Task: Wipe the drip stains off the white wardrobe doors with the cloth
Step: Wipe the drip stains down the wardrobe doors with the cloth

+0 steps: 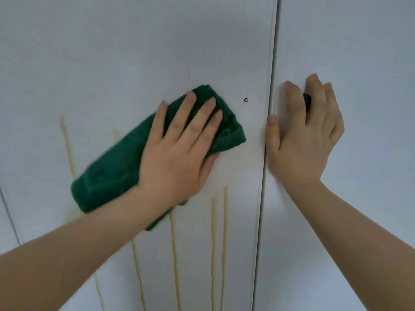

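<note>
Two white wardrobe doors fill the view. On the left door my left hand presses a folded green cloth flat against the panel, fingers spread and straight on top of it. Several yellowish drip stains run down the left door below and to the left of the cloth; one long streak sits left of it. My right hand lies flat on the right door beside the gap. A black knob shows between its fingers.
A vertical gap separates the two doors. A small round hole sits on the left door just right of the cloth. Another panel edge shows at the far left.
</note>
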